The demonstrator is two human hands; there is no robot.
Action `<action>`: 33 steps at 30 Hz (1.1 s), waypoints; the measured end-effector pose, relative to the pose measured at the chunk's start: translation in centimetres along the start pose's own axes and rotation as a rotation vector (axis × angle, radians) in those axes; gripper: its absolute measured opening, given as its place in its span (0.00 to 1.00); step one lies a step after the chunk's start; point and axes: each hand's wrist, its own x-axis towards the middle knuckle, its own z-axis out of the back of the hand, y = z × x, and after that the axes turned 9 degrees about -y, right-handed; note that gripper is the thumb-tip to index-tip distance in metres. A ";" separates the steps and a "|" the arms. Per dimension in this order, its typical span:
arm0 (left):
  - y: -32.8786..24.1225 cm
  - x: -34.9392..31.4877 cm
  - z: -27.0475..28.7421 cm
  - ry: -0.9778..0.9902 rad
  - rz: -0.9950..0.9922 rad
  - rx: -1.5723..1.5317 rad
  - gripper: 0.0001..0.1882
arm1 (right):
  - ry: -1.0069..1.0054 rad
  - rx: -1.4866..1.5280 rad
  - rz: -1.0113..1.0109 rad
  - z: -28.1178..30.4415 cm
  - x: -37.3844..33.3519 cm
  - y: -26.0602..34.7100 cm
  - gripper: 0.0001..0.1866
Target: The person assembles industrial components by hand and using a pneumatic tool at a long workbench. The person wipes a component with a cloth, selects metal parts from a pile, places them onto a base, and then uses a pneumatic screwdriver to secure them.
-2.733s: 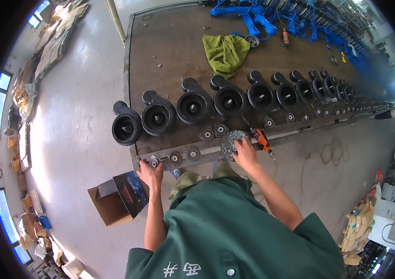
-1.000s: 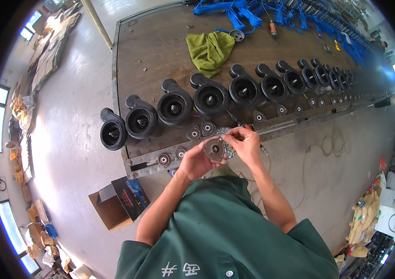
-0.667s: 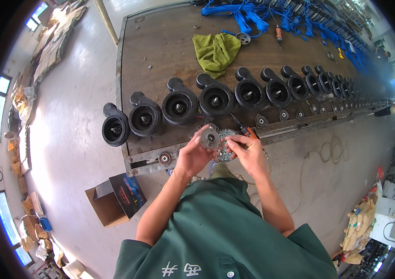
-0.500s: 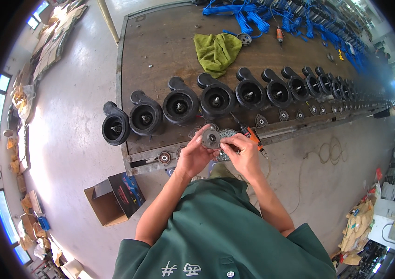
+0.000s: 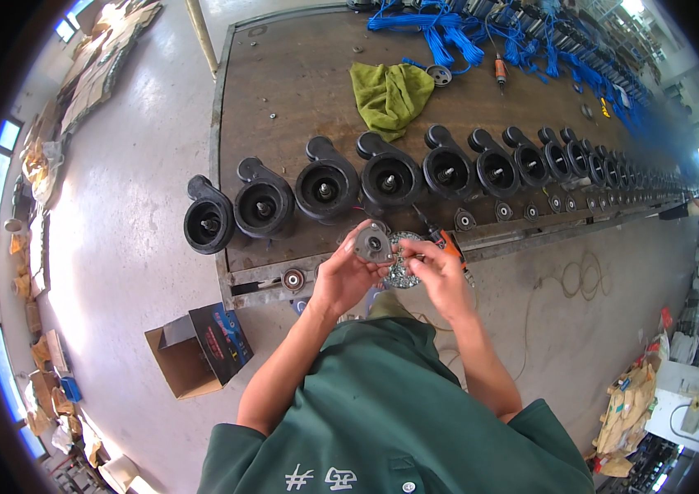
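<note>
Two bare hands at the near edge of a long table [image 5: 308, 103]. The table's metal rail [image 5: 263, 288] runs beneath and to either side of the hands; its left end meets the table's left edge at a corner. Beyond the hands, a row of black housings [image 5: 326, 189] bounds the space, leaving a narrow strip of tabletop; behind the row the tabletop widens toward a green cloth [image 5: 392, 99]. Floor [image 5: 143, 206] extends broadly left of the table, with an open box [image 5: 201, 350] near the corner, and also to the right below the rail. On the right, a speckled dish [image 5: 404, 273] and an orange driver [image 5: 450, 244] crowd the hands closely.

The left hand [image 5: 344, 277] pinches a grey flange [image 5: 372, 244] by its rim, above the rail and in front of the housings. The flange's bored face turns up toward the viewer, the bore's axis pointing roughly the same way; its outline is lobed, and a long axis cannot be told. The right hand [image 5: 438, 270] is curled, thumb and forefinger brought close just beside the flange's right rim; whether they grip a small part cannot be told.
</note>
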 end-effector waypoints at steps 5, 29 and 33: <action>-0.4 -0.7 -1.0 0.062 -0.017 0.010 0.38 | -0.128 0.141 -0.132 1.8 0.2 0.4 0.14; -0.5 -3.7 -0.7 0.118 -0.008 -0.035 0.39 | 0.082 -0.758 1.230 -6.6 0.8 4.7 0.10; -1.2 -4.6 -0.8 0.117 -0.028 -0.047 0.39 | 0.138 -0.800 1.313 -7.8 0.8 5.3 0.09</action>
